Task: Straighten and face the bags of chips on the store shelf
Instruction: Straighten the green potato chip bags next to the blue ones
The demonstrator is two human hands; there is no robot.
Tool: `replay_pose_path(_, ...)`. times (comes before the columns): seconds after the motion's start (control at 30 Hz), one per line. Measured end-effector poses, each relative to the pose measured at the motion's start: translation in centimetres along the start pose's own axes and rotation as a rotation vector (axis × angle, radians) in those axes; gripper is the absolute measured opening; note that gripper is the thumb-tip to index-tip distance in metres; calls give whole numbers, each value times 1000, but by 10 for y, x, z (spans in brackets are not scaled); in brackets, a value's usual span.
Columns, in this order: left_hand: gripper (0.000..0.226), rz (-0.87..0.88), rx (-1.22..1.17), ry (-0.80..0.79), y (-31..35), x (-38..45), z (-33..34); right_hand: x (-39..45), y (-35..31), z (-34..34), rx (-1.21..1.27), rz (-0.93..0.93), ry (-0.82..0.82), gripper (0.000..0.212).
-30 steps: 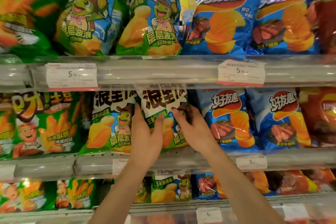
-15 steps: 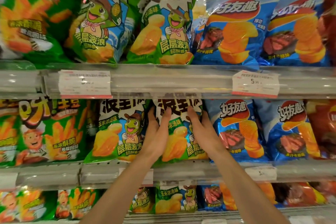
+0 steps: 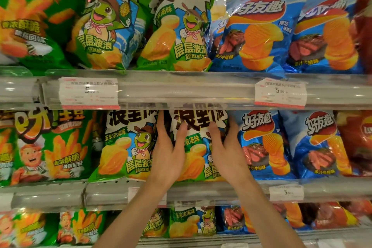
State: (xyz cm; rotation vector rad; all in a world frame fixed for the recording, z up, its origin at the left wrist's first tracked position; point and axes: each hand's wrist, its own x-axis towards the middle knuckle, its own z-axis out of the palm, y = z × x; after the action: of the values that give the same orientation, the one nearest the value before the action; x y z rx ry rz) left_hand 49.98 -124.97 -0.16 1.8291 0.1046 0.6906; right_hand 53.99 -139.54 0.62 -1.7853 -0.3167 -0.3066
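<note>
- Middle shelf [image 3: 201,189]: both hands on one green turtle bag [image 3: 198,139], which stands upright, facing out.
- Left hand [image 3: 168,159] flat on the bag's left part, fingers spread upward, its outer fingers running up the bag's left edge.
- Right hand [image 3: 227,153] flat on its right part, fingers up along the edge beside a blue bag [image 3: 261,143].
- A second turtle bag [image 3: 126,147] stands just left, touching.
- Price tag [image 3: 280,92] on the rail above.
</note>
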Motion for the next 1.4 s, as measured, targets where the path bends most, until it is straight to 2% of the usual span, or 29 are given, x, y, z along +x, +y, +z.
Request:
replay_pose_path(0.1,60,136,109,-57,-2,-5,0,-2,5,-11,-134,-162,-97,56)
replay_pose_path(0.2,58,169,176,-104,-1,-3,4,0,10,-10,-216,-170,-166,62)
replay_pose_path(0.43,66,150,272,-97,-3,12,5,9,8,-3,-338,-207,-85,63)
replay_pose_path(0.63,60,137,188,-124,-5,1,2,-1,11,-7,-200,-169,-174,68)
replay_pose_path(1.0,58,107,180,-147,-4,1,6,-4,10,-12,-362,-194,-141,67)
replay_pose_path(1.13,65,160,179,-144,-7,-6,1,-12,7,-27,-390,-302,-58,61)
replay_pose_path(1.2,70,170,223,-176,-7,-10,-2,-11,9,-45,-505,-420,88,54)
replay_pose_path(1.27,75,154,267,-207,-6,-12,-3,-5,16,-62,-734,-513,194,51)
replay_pose_path(1.4,80,134,270,-203,-5,-11,-1,1,39,-75,-1046,-344,124,66)
